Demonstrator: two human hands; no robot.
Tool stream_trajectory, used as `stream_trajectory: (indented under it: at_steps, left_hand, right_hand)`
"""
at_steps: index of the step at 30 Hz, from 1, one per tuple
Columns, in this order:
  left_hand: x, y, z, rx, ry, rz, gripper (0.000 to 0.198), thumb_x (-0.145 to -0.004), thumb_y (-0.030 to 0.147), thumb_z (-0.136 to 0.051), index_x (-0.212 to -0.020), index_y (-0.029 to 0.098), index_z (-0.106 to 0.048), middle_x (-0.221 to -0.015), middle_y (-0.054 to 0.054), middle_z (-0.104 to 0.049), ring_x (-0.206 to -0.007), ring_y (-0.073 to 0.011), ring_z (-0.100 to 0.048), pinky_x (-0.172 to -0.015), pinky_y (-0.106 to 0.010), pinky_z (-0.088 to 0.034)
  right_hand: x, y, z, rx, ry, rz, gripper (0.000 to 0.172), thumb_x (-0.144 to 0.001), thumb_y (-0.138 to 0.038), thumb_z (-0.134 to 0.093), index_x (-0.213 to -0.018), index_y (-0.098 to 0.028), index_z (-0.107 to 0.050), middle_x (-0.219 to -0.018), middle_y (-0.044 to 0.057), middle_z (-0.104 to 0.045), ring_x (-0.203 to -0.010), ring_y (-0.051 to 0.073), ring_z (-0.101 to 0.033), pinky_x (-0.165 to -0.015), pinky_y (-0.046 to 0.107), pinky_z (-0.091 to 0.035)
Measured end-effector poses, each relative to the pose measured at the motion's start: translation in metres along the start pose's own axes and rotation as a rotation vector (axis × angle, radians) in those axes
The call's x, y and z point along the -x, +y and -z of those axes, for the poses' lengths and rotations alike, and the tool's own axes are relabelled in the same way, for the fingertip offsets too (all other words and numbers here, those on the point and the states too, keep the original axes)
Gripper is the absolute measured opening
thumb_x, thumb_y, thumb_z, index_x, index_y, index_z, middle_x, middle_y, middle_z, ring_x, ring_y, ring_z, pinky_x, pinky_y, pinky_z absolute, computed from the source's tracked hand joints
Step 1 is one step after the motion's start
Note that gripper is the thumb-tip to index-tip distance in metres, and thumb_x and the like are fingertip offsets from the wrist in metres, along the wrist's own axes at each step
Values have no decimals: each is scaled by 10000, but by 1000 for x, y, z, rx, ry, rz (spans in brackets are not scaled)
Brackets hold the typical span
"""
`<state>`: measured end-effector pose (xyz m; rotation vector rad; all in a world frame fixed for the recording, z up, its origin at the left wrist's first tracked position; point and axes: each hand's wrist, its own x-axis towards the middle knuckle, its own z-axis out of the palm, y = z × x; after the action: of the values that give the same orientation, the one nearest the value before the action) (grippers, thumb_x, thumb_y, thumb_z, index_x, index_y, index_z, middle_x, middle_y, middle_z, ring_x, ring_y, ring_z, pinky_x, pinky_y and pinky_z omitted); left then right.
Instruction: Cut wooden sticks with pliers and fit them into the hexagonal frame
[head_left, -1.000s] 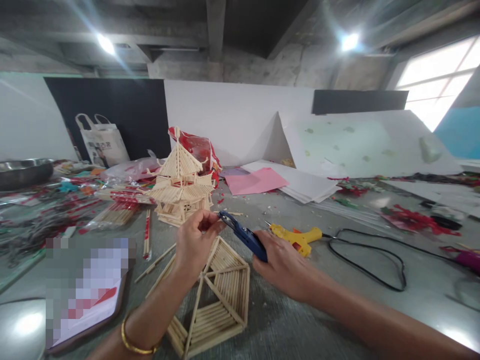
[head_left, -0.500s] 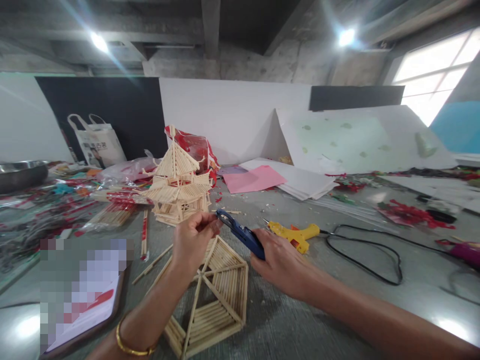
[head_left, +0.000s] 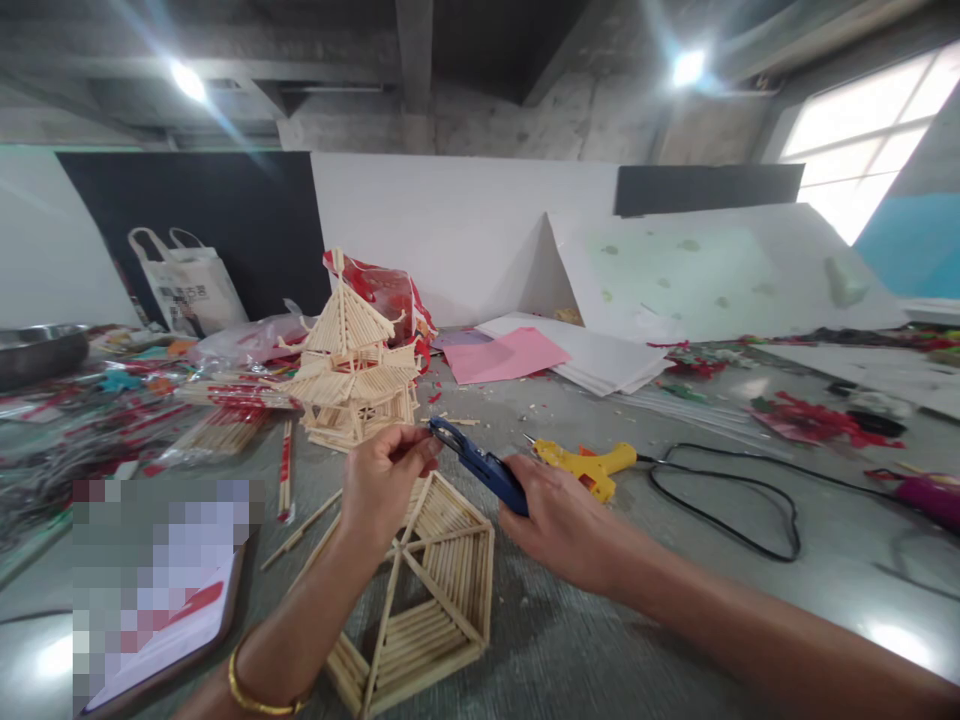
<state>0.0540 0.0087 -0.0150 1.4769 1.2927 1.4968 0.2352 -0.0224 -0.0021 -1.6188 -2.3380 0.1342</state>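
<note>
- Little has changed since the earlier frames: both hands sit a touch further left, held the same way over the stick roof panel [head_left: 424,590].
- Left hand [head_left: 381,485] has thumb and fingertips pressed together, pinching something small at the snips' blades; it is too thin to make out, likely a stick end.
- Right hand [head_left: 559,520] is wrapped round the blue snips [head_left: 480,467], blades pointing left toward the pinch and looking nearly closed.
- Judged step: trimming a piece to length. Next move calls for a steady pinch and a clean squeeze.
- Roof panel lies flat on the near table [head_left: 675,620], six-sided, ribbed with pale wooden sticks.
- Beyond stands a stick pagoda [head_left: 349,370], tiered, same pale wood.
- Yellow glue gun [head_left: 585,465] lies right of the snips, its black cord [head_left: 727,520] looping away.
- Pink paper [head_left: 502,355] lies far, flat and smooth.
</note>
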Motion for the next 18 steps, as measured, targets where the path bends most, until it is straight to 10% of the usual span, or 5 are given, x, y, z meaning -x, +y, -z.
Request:
stream_trajectory:
  at_steps: [18]
  left_hand:
    - [0, 2, -6, -254, 17, -45, 170, -705, 329, -582, -686, 165, -623, -527, 27, -616, -499, -121, -590, -503, -205, -403]
  right_hand:
    - [-12, 7, -10, -63, -18, -82, 184, -742, -306, -438, -650, -162, -507, -532, 8, -509, -438, 80, -389, -434, 210, -218]
